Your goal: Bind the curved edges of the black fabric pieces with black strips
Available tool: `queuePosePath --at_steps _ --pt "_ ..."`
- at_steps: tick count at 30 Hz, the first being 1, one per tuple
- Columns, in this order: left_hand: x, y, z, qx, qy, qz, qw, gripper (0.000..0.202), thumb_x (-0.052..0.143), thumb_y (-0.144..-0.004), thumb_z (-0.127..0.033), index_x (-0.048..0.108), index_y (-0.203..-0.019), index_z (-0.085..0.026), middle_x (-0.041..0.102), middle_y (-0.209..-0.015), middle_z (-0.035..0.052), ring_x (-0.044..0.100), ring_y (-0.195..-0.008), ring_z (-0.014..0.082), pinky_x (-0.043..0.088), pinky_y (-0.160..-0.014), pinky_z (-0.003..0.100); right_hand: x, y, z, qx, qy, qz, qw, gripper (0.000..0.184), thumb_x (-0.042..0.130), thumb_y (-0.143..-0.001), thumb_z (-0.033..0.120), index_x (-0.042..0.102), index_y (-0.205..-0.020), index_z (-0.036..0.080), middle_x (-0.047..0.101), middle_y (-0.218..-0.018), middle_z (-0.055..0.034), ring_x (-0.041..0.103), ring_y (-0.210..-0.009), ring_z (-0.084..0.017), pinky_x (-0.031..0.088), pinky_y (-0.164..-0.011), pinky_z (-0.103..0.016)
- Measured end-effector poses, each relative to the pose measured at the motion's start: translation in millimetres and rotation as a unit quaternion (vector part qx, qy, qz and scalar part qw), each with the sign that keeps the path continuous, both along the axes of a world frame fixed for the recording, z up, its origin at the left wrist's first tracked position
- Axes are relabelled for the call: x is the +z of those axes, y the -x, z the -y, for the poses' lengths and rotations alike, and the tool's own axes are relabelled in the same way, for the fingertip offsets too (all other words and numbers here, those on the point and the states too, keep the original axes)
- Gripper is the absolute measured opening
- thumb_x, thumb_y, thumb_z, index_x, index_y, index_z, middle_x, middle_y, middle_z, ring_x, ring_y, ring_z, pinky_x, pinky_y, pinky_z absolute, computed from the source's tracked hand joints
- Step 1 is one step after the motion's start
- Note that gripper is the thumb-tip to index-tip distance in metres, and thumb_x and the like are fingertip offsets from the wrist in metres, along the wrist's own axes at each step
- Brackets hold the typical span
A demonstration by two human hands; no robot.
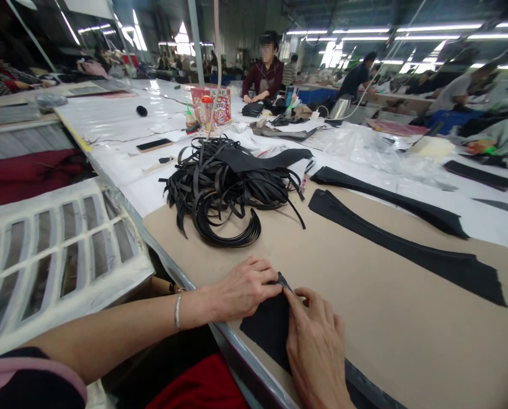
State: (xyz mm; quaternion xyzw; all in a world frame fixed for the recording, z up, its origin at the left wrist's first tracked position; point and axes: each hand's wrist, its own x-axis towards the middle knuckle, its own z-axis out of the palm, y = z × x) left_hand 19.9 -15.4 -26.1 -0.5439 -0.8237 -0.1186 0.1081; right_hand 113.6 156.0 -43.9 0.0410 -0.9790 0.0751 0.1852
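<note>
Right hand (317, 343), left hand (246, 287), both curled, pinching black strip (267, 326)

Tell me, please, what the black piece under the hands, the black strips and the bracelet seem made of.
Black piece: perhaps leather or fabric, matte, judging by its dull surface. Black strips: possibly leather or synthetic, smooth, with highlights along the curls. Bracelet: probably metal, given its silvery shine.
</note>
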Motion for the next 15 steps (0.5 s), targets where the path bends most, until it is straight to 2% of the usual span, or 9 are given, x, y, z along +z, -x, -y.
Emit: queuePosePath --at_steps 2,4,7,10,15 --pt "-1.2 0 -3 -0.002 -0.012 0.006 1.0 0.024 0.049 -0.088 -0.015 0.061 -0.108 -0.018 0.063 -0.103 0.0056 0.05 -0.1 0.021 0.035 -0.086 0.037 2.6 4 -2 -0.038 0.052 0.006 0.998 0.031 0.049 -0.089 0.017 0.05 -0.12 0.019 0.059 -0.112 -0.0088 0.052 -0.101 -0.024 0.035 -0.081 -0.037" --pt "-1.0 1 -8 0.014 -0.056 0.035 0.998 0.022 0.047 -0.089 -0.014 0.062 -0.105 -0.02 0.063 -0.104 0.0046 0.05 -0.101 0.0199 0.034 -0.088 0.036 7.7 9 -4 -0.065 0.078 0.036 0.994 0.034 0.053 -0.089 0.026 0.047 -0.122 0.016 0.062 -0.108 -0.0095 0.054 -0.1 -0.025 0.035 -0.081 -0.038" --pt "6.0 5 -19 0.048 -0.106 0.097 0.988 0.019 0.05 -0.089 -0.014 0.061 -0.103 -0.02 0.062 -0.106 0.0037 0.05 -0.103 0.0183 0.032 -0.09 0.036 17.9 18 -4 -0.073 0.09 0.092 0.989 0.03 0.058 -0.086 0.029 0.052 -0.114 0.018 0.065 -0.1 -0.0077 0.057 -0.094 -0.026 0.035 -0.077 -0.038" --pt "19.3 17 -30 0.017 -0.058 0.143 0.988 0.024 0.059 -0.083 -0.016 0.06 -0.107 -0.021 0.062 -0.108 0.0024 0.05 -0.107 0.0185 0.03 -0.093 0.037 27.4 25 -6 -0.077 0.108 0.122 0.984 0.014 0.059 -0.083 0.025 0.058 -0.097 0.02 0.067 -0.09 -0.0056 0.059 -0.089 -0.025 0.033 -0.073 -0.035" --pt "37.4 40 -45 -0.033 0.066 0.176 0.982 0.015 0.066 -0.079 -0.019 0.065 -0.093 -0.024 0.064 -0.096 -0.0004 0.052 -0.1 0.0185 0.028 -0.09 0.038 35.7 32 -12 -0.085 0.149 0.195 0.966 0.005 0.058 -0.08 0.021 0.061 -0.083 0.022 0.066 -0.08 -0.0026 0.06 -0.079 -0.022 0.03 -0.065 -0.031"
